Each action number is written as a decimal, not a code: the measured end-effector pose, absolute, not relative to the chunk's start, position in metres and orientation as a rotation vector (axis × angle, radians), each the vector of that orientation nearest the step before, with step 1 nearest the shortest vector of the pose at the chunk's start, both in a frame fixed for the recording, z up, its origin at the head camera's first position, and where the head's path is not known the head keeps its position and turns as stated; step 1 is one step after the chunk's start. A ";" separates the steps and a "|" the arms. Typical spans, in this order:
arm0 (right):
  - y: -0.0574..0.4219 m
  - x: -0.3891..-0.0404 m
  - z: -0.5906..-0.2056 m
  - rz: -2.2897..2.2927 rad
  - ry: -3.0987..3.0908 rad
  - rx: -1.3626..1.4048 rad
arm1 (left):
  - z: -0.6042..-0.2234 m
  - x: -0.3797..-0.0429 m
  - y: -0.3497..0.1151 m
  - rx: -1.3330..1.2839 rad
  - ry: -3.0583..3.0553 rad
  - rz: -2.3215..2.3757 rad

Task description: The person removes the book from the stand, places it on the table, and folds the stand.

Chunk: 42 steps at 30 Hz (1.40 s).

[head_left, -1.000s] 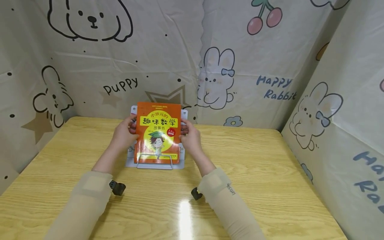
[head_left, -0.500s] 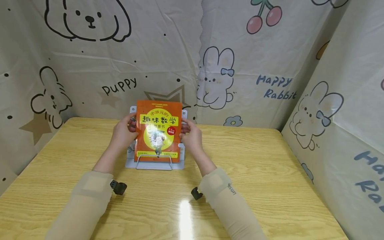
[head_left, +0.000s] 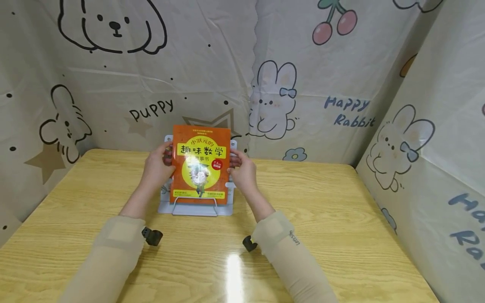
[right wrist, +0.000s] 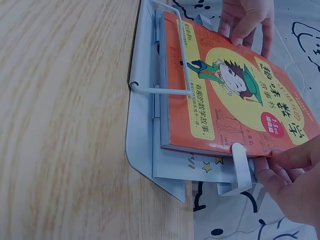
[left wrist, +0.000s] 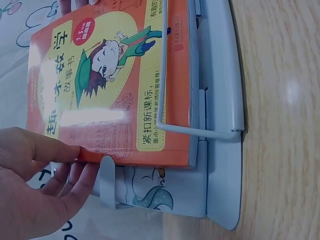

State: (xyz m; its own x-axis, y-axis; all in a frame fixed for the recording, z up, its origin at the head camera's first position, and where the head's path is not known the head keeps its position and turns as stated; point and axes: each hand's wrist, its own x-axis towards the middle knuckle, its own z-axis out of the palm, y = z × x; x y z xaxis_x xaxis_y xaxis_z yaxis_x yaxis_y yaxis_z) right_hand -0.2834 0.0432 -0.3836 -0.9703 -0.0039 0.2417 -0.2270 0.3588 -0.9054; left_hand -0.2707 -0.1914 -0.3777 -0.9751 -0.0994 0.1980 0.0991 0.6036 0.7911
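Note:
An orange storybook (head_left: 206, 185) with Chinese lettering and a cartoon child in a green cap leans against a light-coloured book stand (head_left: 195, 209). The left hand (head_left: 154, 167) pinches the book's left edge, thumb on the cover and fingers behind. On the opposite edge, the right hand (head_left: 243, 171) holds it the same way. A bent wire holder (left wrist: 163, 85) crosses the front of the cover near its bottom. In the right wrist view, a curved side clip (right wrist: 241, 167) sticks out beside the right hand, just at the book's edge. The book's back is hidden.
The stand rests on a pale wooden table (head_left: 310, 227), toward its back edge. Cartoon-printed cloth (head_left: 322, 139) hangs behind and along both sides. Black wrist cameras (head_left: 153, 237) are strapped at the sleeve cuffs.
The book has risen slightly against the stand; its lower edge now sits higher behind the wire holder. Both hands keep their grip and have barely moved.

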 end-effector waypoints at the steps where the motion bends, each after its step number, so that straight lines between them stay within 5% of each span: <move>1: 0.043 -0.284 -0.383 1.662 -2.420 0.209 | -0.377 -0.271 -0.191 -0.001 -2.608 -1.307; 42: 0.050 -0.292 -0.353 1.669 -2.346 0.290 | -0.352 -0.275 -0.184 -0.052 -2.430 -1.296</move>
